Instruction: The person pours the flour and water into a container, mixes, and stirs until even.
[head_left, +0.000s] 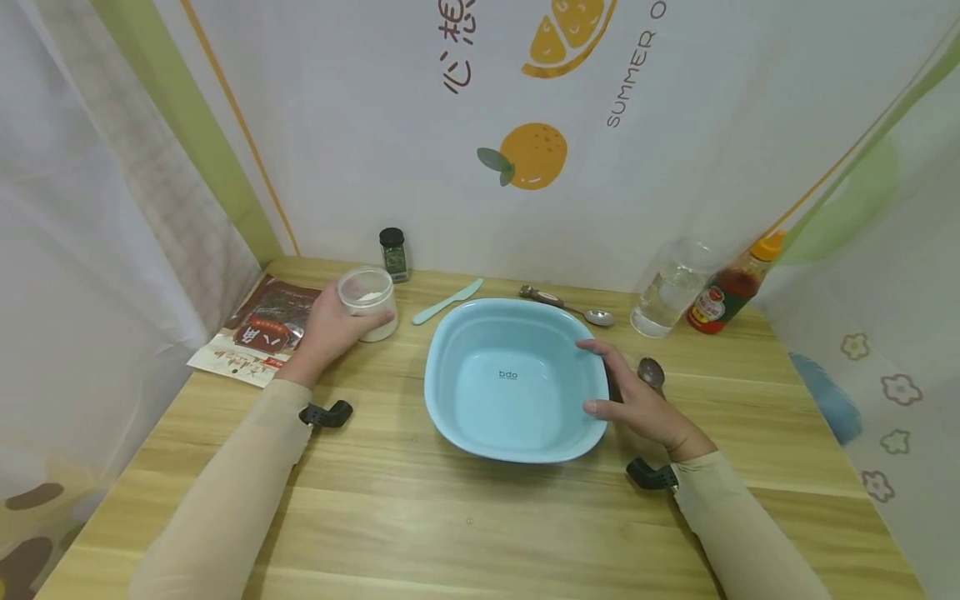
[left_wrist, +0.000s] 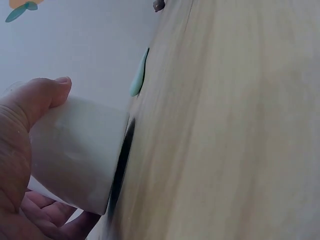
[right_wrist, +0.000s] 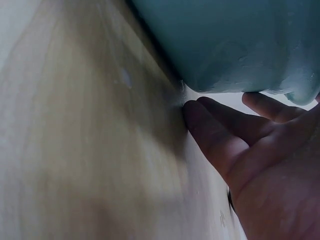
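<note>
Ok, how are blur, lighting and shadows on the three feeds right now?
Head: evenly lit, sharp enough to read "bdo" inside the blue basin. Left wrist: pale and soft, grain of the wooden tabletop blurred. Right wrist: dimmer, with a soft-edged shadow on the tabletop beside the basin.

Head view: high, looking forward and down; widest, taking in bench (head_left: 465, 550) and printed backdrop (head_left: 360, 133). Left wrist view: low, close by left grip (left_wrist: 15, 145), rolled sideways, bench to frame right; faces past jar (left_wrist: 80, 150) to backdrop. Right wrist view: also low, close, rolled the opposite way, bench to frame left; faces basin (right_wrist: 230, 45) from outside. Head shares jar, mint knife (left_wrist: 139, 77) with left; basin with right.
</note>
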